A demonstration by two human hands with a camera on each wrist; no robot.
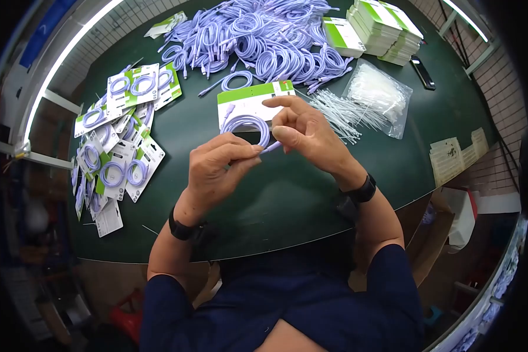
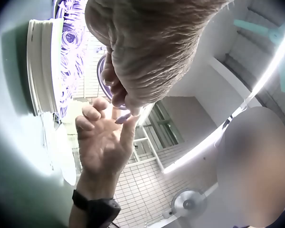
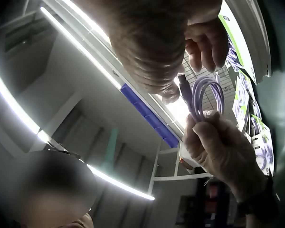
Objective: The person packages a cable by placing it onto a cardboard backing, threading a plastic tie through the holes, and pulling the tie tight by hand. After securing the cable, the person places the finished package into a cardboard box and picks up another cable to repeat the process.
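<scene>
My left hand (image 1: 220, 167) pinches a coiled lavender cable (image 1: 246, 123) between thumb and fingertips, the loops standing up above them. One plug of that cable (image 3: 184, 88) sticks out of the pinch toward my right hand (image 1: 311, 135). The right hand's thumb is right beside this plug, while its index finger reaches out above, apart from the thumb. In the left wrist view, the right palm faces the camera with fingers loosely bent. Behind the coil, a white and green card package (image 1: 232, 100) lies on the dark green table (image 1: 264, 205).
A large heap of lavender cables (image 1: 258, 35) covers the back. Carded cables (image 1: 114, 170) pile up at left. White cable ties (image 1: 337, 114) lie at right beside a clear bag of ties (image 1: 378, 94). Stacked cards (image 1: 381, 32) and a phone (image 1: 422, 73) are at back right.
</scene>
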